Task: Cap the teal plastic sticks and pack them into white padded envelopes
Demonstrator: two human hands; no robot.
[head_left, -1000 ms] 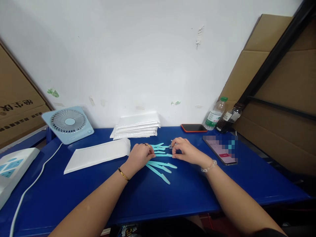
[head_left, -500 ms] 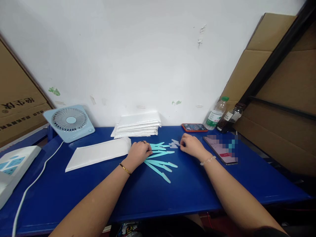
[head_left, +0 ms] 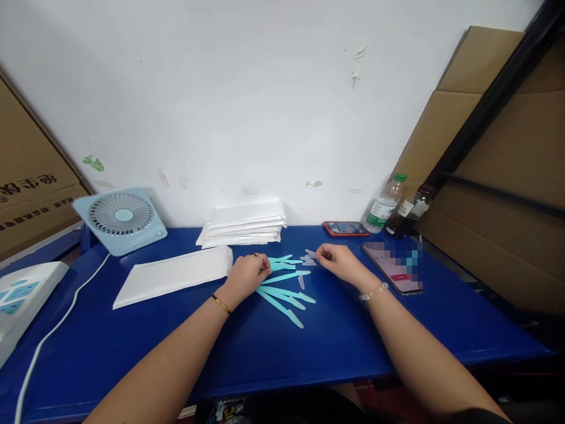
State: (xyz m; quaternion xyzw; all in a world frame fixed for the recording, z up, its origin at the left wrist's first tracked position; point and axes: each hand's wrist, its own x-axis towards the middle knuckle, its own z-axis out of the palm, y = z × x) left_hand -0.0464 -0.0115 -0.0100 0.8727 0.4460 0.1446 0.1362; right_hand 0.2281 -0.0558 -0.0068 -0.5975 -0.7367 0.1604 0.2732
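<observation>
Several turquoise eyebrow razors lie fanned out on the blue table, blades to the right. My left hand is closed at their handle ends, with its fingertips on a razor; its fingers hide part of the handles. A small heap of clear plastic caps sits just right of the upper razors. My right hand pinches at the right edge of this heap, seemingly on a cap. One loose clear cap lies below the tip of a middle razor.
Left of the razors is a white padded envelope, with a stack of envelopes behind. A blue fan and a power strip stand left. Two phones and two bottles are right.
A clear cap now lies apart below a middle razor, where none showed before. My right hand has shifted slightly left and down at the heap. My left hand stays at the handles.
</observation>
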